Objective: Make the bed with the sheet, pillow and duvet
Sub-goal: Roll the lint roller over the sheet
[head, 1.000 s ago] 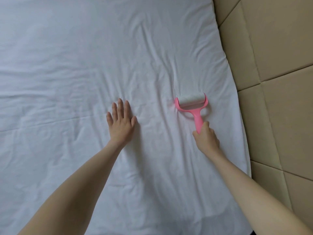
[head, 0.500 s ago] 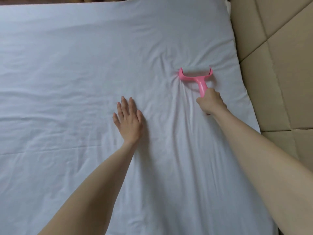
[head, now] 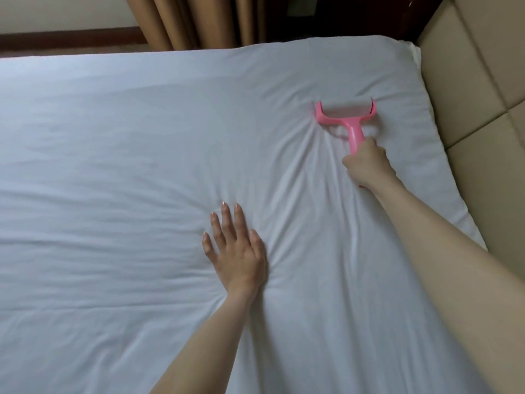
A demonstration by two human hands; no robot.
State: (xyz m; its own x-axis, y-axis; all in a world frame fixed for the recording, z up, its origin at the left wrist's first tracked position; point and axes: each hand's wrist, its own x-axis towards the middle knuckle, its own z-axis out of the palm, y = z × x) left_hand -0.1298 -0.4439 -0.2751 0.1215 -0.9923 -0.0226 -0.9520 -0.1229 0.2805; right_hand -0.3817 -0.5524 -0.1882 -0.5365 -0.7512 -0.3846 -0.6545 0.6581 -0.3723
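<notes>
A white sheet [head: 127, 166] covers the whole mattress, with creases fanning out around both hands. My left hand [head: 237, 253] presses flat on the sheet near the middle, fingers straight and spread. My right hand [head: 368, 164] grips the handle of a pink lint roller [head: 348, 118], whose white roll lies on the sheet toward the far right corner of the bed. No pillow or duvet is in view.
A padded beige headboard [head: 488, 89] runs along the bed's right side. Brown curtains [head: 199, 21] hang beyond the far edge, beside a pale wall with a dark wooden skirting [head: 71, 39].
My right hand has pushed the roller away from me up the sheet toward the far right corner. My left hand stays pressed on the sheet. The view has lifted, showing the far edge and curtains.
</notes>
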